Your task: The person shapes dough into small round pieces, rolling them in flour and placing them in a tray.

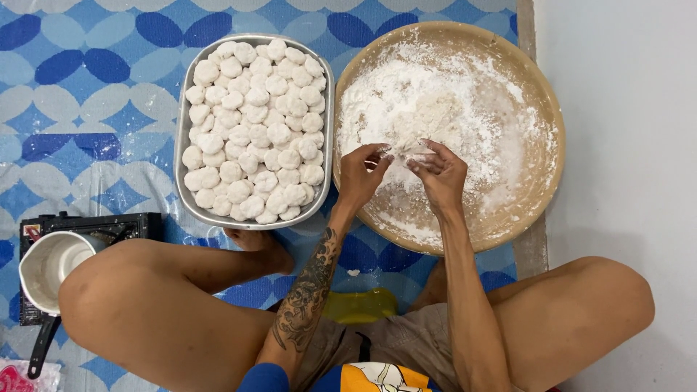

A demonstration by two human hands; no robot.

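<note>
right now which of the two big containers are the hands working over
The round tan tray dusted with white flour, on the right. Both the left hand and right hand are over it; the rectangular metal tray holds dough balls.

Tattooed left forearm, blue sleeve, khaki shorts

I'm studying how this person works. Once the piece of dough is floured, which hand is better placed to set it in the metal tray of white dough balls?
Probably the left hand: it is beside the rectangular metal tray. The right hand is farther into the round floured tray.
</note>
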